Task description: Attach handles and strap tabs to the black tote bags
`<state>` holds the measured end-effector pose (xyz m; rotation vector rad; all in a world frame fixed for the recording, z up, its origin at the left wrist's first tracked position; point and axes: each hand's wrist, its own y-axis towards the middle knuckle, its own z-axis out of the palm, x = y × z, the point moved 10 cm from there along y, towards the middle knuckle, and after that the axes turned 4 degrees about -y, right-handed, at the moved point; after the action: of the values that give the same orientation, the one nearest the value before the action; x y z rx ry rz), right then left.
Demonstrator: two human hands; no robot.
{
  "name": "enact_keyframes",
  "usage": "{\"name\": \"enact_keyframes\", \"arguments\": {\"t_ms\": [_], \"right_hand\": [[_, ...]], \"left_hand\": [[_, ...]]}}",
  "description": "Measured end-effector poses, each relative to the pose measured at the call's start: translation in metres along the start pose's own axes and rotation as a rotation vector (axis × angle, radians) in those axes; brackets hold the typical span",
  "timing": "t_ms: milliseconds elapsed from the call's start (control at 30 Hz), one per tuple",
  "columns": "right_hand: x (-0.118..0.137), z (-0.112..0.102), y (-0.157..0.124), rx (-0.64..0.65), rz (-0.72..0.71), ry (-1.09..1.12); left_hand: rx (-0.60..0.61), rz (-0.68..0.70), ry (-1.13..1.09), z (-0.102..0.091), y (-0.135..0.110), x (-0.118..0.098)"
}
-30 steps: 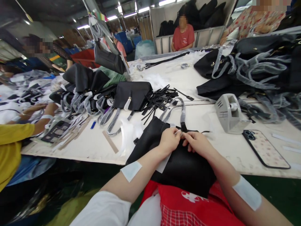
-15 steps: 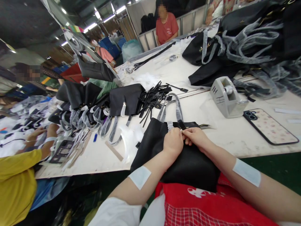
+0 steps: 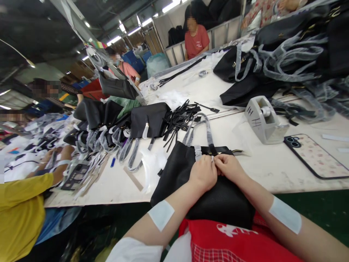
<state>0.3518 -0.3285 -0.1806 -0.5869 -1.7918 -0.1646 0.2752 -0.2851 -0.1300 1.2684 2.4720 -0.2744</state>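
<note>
A black handbag [image 3: 170, 174] leans over the table's front edge against my lap. Its handles [image 3: 209, 133], wrapped in clear film, stand up from the far side. Over its upper front, just below the opening, my left hand [image 3: 204, 173] and my right hand [image 3: 229, 167] meet with fingertips pinched together. Something tiny and whitish shows between the fingers, too small to name. Behind the bag lies a heap of black straps [image 3: 181, 118] with metal eyelets.
To the right are a tape dispenser [image 3: 263, 123] and a phone [image 3: 317, 154]. More black bags are piled at the back right [image 3: 289, 40] and left [image 3: 148, 118]. A co-worker's yellow sleeve [image 3: 27, 189] is at the left, and other people stand beyond the table.
The view has shifted a little, so most things sit lower in the picture. Both hands stay pinched together at the bag's upper front, the fingertips slightly turned.
</note>
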Motion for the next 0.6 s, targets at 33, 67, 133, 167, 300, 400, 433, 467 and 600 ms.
{"name": "enact_keyframes", "arguments": {"t_ms": [33, 67, 133, 167, 300, 400, 433, 467, 600], "right_hand": [[0.006, -0.003, -0.001, -0.024, -0.049, -0.092], [0.011, -0.005, -0.002, -0.051, -0.099, -0.176], [0.022, -0.009, -0.006, -0.106, -0.189, -0.318], [0.024, -0.010, -0.007, -0.127, -0.215, -0.359], [0.013, -0.011, -0.002, -0.104, -0.148, -0.281], [0.004, -0.008, 0.002, -0.078, -0.068, -0.176], [0.004, -0.008, 0.001, -0.085, -0.055, -0.158], [0.006, -0.008, 0.000, -0.094, -0.051, -0.139], [0.024, -0.031, -0.009, -0.165, -0.113, -0.108]], "left_hand": [[-0.012, -0.042, -0.087, -0.002, 0.002, 0.006], [-0.010, -0.095, -0.181, -0.003, 0.003, 0.014], [0.022, -0.185, -0.349, 0.001, 0.006, 0.027], [0.036, -0.197, -0.407, 0.003, 0.007, 0.030], [0.053, -0.136, -0.498, 0.004, 0.011, 0.028], [0.070, -0.162, -0.526, 0.009, 0.013, 0.032], [0.068, -0.192, -0.539, 0.011, 0.013, 0.036], [0.065, -0.232, -0.561, 0.013, 0.014, 0.041], [0.079, -0.386, -0.759, 0.026, 0.014, 0.059]]}}
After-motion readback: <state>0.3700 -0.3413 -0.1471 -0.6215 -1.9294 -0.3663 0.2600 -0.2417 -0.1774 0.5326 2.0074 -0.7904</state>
